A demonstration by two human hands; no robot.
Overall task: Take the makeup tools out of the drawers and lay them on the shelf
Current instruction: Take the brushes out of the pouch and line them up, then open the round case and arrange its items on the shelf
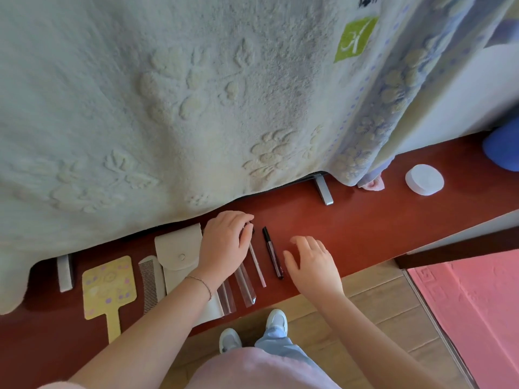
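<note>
A row of makeup tools lies on the red-brown shelf (351,228). From the left: a yellow hand mirror (108,287), a pale comb (150,279), a beige snap pouch (177,254), two clear sleeved tools (245,287), a thin pink-white pencil (257,263) and a dark pen (272,255). My left hand (224,245) rests over the sleeved tools, and its fingers pinch the dark top end of the pink-white pencil. My right hand (311,262) hovers just right of the dark pen, fingers spread and relaxed, holding nothing.
A pale embossed blanket (168,108) hangs over something standing on grey feet (324,192) behind the row. A white round jar (424,179) and a blue object (502,150) sit at the shelf's right. Below are wood flooring, my shoes and a pink mat (477,304).
</note>
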